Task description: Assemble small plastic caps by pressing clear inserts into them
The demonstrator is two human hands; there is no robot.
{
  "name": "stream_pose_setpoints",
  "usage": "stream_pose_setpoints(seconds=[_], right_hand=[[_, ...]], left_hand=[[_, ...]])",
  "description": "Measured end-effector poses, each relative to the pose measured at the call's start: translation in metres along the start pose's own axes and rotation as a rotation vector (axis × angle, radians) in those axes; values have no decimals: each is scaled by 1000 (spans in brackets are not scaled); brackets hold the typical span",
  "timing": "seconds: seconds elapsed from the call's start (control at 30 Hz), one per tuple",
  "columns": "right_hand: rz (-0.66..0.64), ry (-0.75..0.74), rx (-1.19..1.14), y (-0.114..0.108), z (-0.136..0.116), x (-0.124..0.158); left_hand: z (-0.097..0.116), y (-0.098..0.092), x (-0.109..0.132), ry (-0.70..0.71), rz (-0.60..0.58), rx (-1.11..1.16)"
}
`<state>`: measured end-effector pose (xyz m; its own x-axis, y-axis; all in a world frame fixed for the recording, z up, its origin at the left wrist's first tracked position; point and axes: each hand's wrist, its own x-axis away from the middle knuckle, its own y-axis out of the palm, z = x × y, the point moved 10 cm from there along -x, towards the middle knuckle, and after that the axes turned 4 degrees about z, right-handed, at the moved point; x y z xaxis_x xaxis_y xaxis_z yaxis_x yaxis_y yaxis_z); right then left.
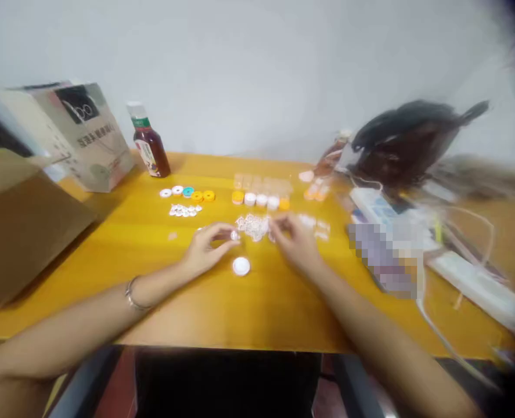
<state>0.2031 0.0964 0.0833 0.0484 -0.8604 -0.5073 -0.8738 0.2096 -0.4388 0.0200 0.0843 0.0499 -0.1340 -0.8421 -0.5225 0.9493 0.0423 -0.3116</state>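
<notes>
Thumb and forefinger of my left hand [207,248] pinch a small white round piece [234,235] above the table. My right hand [297,242] is at the right edge of a pile of small whitish pieces [252,227]. Its fingers are drawn together at the pile, and blur hides what they hold, if anything. Between the hands and nearer to me lies a white round disc [241,266]. Beyond the pile stands a row of white and orange round caps [261,200]. Left of it are ring-shaped discs [188,192] and a cluster of small white pieces [184,210].
A dark red bottle [151,148] and a paper bag [85,136] stand at the back left, with a cardboard box [31,232] nearer. Clear small containers [261,183] line the back. On the right are a dark bag [405,145], a white power strip [479,287] and cables.
</notes>
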Motion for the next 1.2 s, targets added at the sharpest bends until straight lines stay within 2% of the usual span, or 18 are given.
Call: stream_pose_setpoints(seconds=[0.07, 0.13, 0.23, 0.4, 0.77, 0.9, 1.0, 1.2], right_hand=[[118, 60, -31, -19, 17, -10], [154, 92, -24, -26, 31, -17], [55, 80, 62, -14, 41, -19], [-113, -16, 146, 10, 41, -13], [-200, -44, 205, 22, 50, -8], [-176, -36, 195, 18, 44, -9], [-138, -64, 156, 13, 31, -10], [-148, -183, 39, 18, -5, 3]], left_hand=[[-1, 5, 2, 6, -24, 14], [-1, 9, 4, 19, -46, 13], [0, 12, 5, 54, -75, -23], [2, 12, 5, 93, -86, -57], [1, 17, 7, 101, -128, -32], [-1, 18, 8, 103, -131, -32], [1, 19, 8, 105, -145, -33], [24, 22, 5, 204, -179, -68]])
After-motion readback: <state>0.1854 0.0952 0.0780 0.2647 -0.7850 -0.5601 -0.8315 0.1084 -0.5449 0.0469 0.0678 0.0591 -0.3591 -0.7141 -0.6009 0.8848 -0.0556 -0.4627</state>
